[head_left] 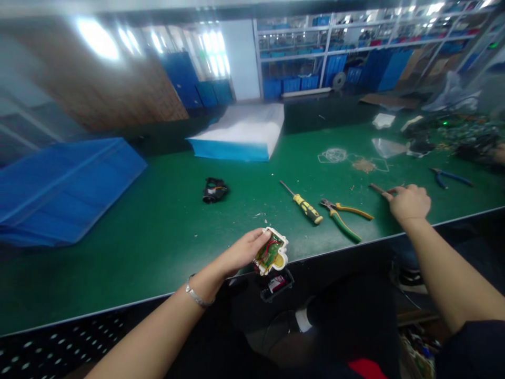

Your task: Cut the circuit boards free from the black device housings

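My left hand (248, 247) is closed on a white plastic housing (284, 258) at the table's front edge. Inside it shows a green circuit board (272, 250) with red and black wires. Just below hangs or lies a dark frame (277, 284) with a red and white part; whether wires join the two I cannot tell. Further right, my right hand (411, 204) rests on the table, fingers closed around a thin brownish tool (377, 188) whose kind is unclear. Between the hands lie a yellow-and-black screwdriver (306, 207) and green-and-orange handled cutting pliers (341, 218).
A black plastic part (215, 190) lies left of centre on the green table (165, 210). Blue bins (67, 189) stand at the left, a white-and-blue box (240, 131) behind. Blue-handled pliers (452, 177) and a pile of circuit parts (469, 134) are at the right.
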`<state>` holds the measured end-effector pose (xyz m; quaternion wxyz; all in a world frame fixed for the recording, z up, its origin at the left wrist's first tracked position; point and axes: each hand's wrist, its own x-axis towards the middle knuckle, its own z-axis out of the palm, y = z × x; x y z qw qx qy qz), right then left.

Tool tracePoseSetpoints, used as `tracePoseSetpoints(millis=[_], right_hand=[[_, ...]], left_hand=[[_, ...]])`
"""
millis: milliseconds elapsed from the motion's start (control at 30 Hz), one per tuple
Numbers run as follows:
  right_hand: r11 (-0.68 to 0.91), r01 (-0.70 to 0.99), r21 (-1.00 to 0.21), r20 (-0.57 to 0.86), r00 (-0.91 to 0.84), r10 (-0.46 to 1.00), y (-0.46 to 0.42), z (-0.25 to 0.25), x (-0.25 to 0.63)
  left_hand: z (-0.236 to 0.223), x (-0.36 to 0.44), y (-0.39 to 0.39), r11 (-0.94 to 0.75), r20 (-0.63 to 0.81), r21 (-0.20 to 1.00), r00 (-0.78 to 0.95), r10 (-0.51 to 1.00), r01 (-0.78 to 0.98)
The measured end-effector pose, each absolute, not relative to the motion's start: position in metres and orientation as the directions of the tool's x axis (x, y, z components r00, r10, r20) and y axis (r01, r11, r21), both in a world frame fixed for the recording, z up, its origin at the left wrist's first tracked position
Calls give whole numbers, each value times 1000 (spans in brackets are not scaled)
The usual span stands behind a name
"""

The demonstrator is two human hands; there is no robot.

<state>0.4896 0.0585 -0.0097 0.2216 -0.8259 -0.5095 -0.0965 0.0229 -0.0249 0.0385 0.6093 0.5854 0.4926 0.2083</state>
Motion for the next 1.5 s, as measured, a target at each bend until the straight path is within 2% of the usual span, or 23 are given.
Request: tracePoseSetpoints(millis=[133, 167, 233, 300, 333, 400, 467, 533, 600, 667, 733, 800, 867, 900, 967, 1133, 1267, 1500], right_hand=[[-398, 855, -332, 342, 502, 794, 31, 9, 472], [-391, 837, -383, 335, 520, 786, 22, 13, 466], [-298, 757, -581, 279, 529, 801, 3, 21, 454], [-160, 539, -827, 181, 524, 832, -16, 26, 443], [-109, 395, -912, 128, 528, 839, -24, 27, 438], [-45, 150, -988, 44, 541, 840, -39, 29, 431], [7, -6, -1000, 3, 529, 849, -50, 31, 422], [44, -92, -995, -6, 488, 873, -58, 32, 411], [76, -94, -993, 24, 460, 887, -64, 34, 394], [89, -66, -994, 54, 414, 909, -70, 35, 374], [71, -74, -995, 48, 275, 960, -75, 36, 351], [7, -114, -993, 4, 28, 1000, -80, 35, 327], [-74, -151, -986, -41, -211, 977, -83, 32, 302], [-99, -161, -982, -53, -269, 962, -84, 29, 289], [-105, -167, -980, -59, -260, 964, -83, 23, 263], [-12, -179, -984, 6, -103, 995, -73, 10, 209], [70, -7, -998, 70, -85, 994, -63, 9, 190], [130, 214, -968, 133, -1, 991, -57, 11, 186]], left_hand=[[33, 27, -40, 126, -394, 878, 548, 738, 462], [32, 28, -44, 100, -404, 866, 569, 716, 490], [35, 31, -51, 98, -422, 860, 589, 689, 501], [45, 30, -53, 178, -423, 884, 579, 697, 431], [52, 28, -52, 231, -414, 900, 562, 716, 368], [70, 20, -47, 299, -367, 930, 492, 790, 213], [89, 10, -39, 268, -271, 962, 347, 898, 60], [104, 1, -29, 161, -152, 986, 150, 977, -48], [112, -5, -20, 54, -56, 995, -15, 998, -86], [111, -7, -12, -9, 1, 997, -105, 994, -72], [101, -5, -4, -13, 7, 999, -142, 990, -40], [88, -2, 2, 21, -22, 1000, -155, 988, -4], [74, 0, 7, 46, -38, 998, -168, 985, 44], [69, 1, 9, 41, -27, 996, -176, 984, 77], [62, 4, 11, 2, 27, 986, -174, 984, 165], [55, 15, 3, -140, 188, 895, -74, 979, 424], [54, 26, -4, -199, 253, 809, -22, 967, 553], [50, 38, -4, -220, 257, 756, 29, 966, 616]])
